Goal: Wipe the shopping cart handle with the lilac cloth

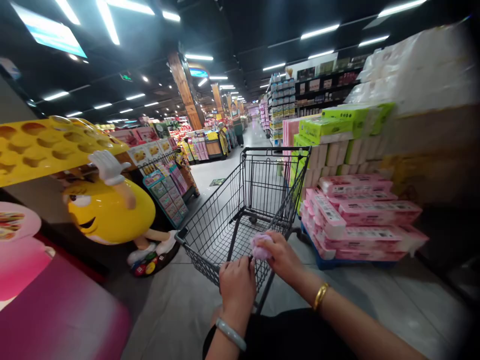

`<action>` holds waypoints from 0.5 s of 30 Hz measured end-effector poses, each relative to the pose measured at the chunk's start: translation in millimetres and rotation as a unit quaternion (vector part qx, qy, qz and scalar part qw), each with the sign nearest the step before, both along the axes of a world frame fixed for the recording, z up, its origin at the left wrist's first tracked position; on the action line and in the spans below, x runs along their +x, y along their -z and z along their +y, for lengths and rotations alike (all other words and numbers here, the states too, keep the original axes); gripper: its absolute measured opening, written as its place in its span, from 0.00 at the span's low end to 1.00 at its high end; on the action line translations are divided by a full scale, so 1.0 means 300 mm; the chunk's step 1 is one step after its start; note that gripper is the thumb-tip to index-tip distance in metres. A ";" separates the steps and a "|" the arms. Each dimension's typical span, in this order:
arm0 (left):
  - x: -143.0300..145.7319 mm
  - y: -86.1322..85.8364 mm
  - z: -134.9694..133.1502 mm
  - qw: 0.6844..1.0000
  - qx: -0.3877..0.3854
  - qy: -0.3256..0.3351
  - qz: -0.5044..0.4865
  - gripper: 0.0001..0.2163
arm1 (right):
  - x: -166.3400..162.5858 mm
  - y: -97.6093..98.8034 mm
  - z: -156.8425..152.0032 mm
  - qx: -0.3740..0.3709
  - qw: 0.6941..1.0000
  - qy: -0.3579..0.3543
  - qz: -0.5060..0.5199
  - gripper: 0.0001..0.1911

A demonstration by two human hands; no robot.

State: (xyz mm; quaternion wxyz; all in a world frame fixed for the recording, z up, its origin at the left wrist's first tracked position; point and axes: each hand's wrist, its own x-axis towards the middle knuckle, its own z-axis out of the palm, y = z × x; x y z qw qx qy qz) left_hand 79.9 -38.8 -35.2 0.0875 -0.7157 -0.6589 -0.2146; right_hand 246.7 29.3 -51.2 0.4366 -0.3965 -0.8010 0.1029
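Observation:
An empty black wire shopping cart (255,200) stands in front of me in a shop aisle. My left hand (237,284) is closed round the cart's handle and wears a pale bangle at the wrist. My right hand (282,256), with a gold bangle, rests at the handle too and is closed on a small pale pink soft thing (261,246) that I cannot name.
A yellow candy mascot figure (110,210) stands at the left under a yellow tray display. Stacks of pink tissue packs (356,220) on a blue pallet sit close on the right, with green packs above. A person (237,124) stands far down the aisle.

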 end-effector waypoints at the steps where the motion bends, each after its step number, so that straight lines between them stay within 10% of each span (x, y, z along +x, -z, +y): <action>1: -0.021 0.006 0.002 1.000 0.010 -0.002 0.004 0.12 | -0.011 0.001 0.003 -0.001 0.999 0.029 0.013 0.30; 15: -0.164 0.019 0.017 0.999 0.041 0.006 0.030 0.10 | -0.133 -0.063 0.024 -0.041 0.995 0.072 -0.048 0.29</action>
